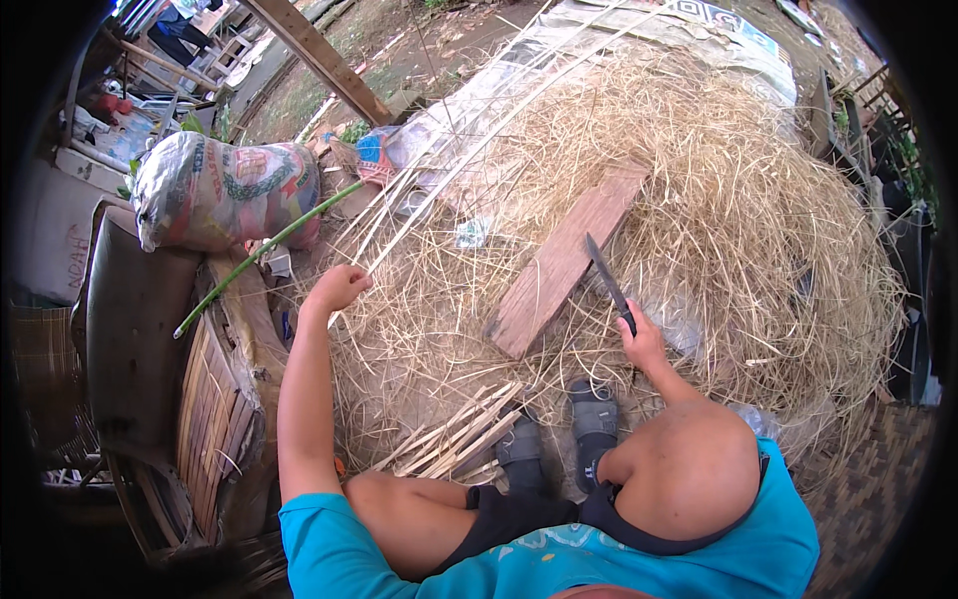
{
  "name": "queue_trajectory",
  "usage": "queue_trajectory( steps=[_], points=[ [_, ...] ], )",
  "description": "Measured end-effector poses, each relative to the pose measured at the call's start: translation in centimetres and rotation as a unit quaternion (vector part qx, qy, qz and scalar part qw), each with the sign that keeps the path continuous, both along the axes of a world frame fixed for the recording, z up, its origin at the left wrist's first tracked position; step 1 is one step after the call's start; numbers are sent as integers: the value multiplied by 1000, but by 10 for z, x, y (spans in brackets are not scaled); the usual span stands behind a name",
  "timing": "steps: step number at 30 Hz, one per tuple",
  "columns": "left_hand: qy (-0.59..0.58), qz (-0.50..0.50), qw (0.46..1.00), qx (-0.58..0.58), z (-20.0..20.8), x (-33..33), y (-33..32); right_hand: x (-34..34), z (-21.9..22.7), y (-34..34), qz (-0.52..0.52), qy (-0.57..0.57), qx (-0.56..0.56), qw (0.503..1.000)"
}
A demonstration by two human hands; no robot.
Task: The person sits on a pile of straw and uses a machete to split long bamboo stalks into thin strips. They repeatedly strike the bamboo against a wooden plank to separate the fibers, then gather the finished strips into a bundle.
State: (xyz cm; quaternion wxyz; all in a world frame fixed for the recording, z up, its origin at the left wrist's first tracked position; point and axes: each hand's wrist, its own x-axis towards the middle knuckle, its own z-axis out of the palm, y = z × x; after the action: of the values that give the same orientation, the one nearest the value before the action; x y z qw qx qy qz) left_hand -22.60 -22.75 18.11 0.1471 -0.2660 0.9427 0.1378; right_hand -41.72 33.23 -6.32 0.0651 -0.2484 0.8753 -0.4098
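My right hand is closed around the black handle of a knife. Its dark blade points up and away, the tip over the right edge of a wooden board. That reddish-brown board lies slanted, its far end on a heap of thin straw-coloured shavings. To the left, my left hand is closed at the near part of a long pale bamboo strip, which runs off to the far right. Several more long strips lie beside it. Near my feet is a bundle of short split sticks.
A stuffed woven sack lies at the left, with a green pole slanting in front of it. An old padded seat and wooden slats stand nearer. A wooden post rises at the back. Pale sheeting lies beyond the heap.
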Motion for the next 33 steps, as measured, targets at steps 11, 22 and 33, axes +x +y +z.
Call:
queue_trajectory(
  steps=[11, 22, 33],
  points=[
    [317, -21, 881, -351, 82, -31, 14, -3, -14, 13, -14, 16, 11, 1000],
    [447, 78, 891, 23, 108, 20, -5, -2, -1, 10, -16, -63, 43, 997],
    [164, 55, 923, 343, -71, -206, 135, 16, 107, -39, 329, -98, -5, 939]
  ],
)
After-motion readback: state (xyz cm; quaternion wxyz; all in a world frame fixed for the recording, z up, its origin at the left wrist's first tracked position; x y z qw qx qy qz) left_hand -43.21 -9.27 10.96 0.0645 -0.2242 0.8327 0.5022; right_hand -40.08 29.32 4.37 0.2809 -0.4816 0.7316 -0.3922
